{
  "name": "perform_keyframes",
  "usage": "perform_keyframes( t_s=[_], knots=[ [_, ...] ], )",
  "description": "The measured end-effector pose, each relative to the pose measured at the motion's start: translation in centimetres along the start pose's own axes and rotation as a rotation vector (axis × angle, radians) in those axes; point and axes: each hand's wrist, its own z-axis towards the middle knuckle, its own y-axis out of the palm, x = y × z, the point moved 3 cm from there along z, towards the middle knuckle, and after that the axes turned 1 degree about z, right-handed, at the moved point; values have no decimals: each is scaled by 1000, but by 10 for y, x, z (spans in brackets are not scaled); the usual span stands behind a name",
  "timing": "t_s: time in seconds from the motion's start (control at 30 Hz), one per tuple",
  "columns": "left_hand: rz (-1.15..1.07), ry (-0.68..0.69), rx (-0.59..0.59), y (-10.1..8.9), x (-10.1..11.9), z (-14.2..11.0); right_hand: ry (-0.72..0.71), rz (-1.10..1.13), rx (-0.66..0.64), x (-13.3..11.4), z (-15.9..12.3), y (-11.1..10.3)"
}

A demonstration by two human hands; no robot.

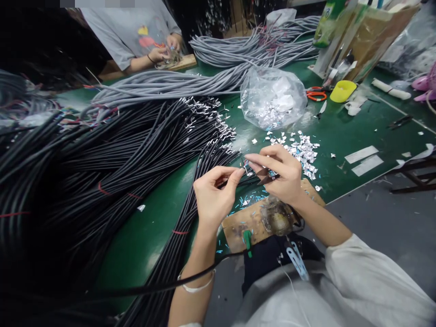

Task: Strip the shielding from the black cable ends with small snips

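Note:
My left hand (216, 193) pinches a black cable close to its stripped end, with thumb and forefinger together. Thin coloured wires (246, 166) stick out of that end towards my right hand (282, 175). The right fingertips are closed at these wires. A dark, flat, pointed tool (267, 180) lies under the right fingers; I cannot make out its kind. Below both hands is a wooden board (236, 227) carrying a small metal device (279, 218) and a green clip (247, 240). Blue insulation bits (243, 200) are scattered beside the board.
Bundled black cables (136, 145) cover the left of the green table (361, 122), grey cables (163, 84) behind. A clear bag (272, 97) of foil scraps, loose foil (304, 154) and orange-handled scissors (316, 93) lie to the right. Across the table, another person's hands (163, 53) work.

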Motion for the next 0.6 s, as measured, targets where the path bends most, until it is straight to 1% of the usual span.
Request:
perform_keyframes(
  t_s=[0.1,0.2,0.27,0.37,0.43,0.53,0.6],
  knots=[
    [10,16,38,-1,2,0,-58,-40,18,-2,-3,1],
    [-1,38,78,-1,2,-1,-64,8,48,-6,-2,-1],
    [-10,79,120,-2,1,-2,7,73,62,-6,1,-3],
    [-22,151,184,-2,1,-2,189,150,71,-4,5,-5],
    [-18,185,193,-2,2,-3,263,186,28,-2,7,-3],
    [14,231,190,-2,4,-3,281,245,-53,1,6,2],
    [27,248,187,-1,5,-3,272,263,-54,1,6,3]
  ],
)
